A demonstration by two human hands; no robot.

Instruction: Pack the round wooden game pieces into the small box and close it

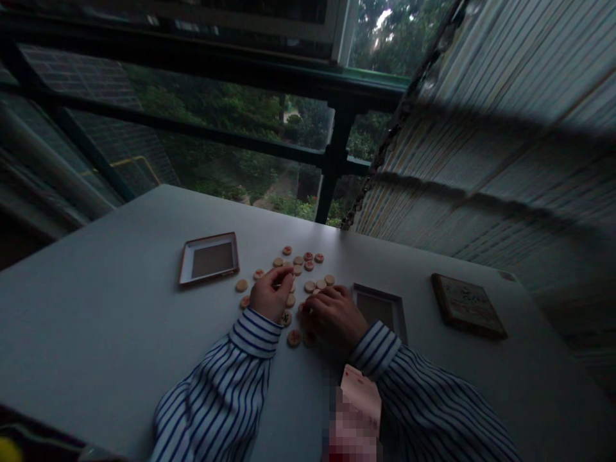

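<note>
Several round wooden pieces, some with red or dark characters and some plain, lie scattered over the middle of the white table (120, 308). My left hand (273, 293) is over the left part of the pieces, thumb and fingertips pressed together; whatever is between them is too small to make out. To its right, my right hand (337, 316) rests low over more pieces with its fingers curled down, and its fingertips are hidden. A red-marked piece (294, 338) lies between the wrists, below a dark-marked piece (285, 317). A plain piece (241, 285) sits at the left.
An open shallow box part (208, 258) lies left of the pieces. Another tray-like part (380, 308) is partly behind my right hand. A dark flat box (468, 306) is at the right. A pinkish card-like thing (362, 398) shows near the front, partly pixelated. Windows border the far edge.
</note>
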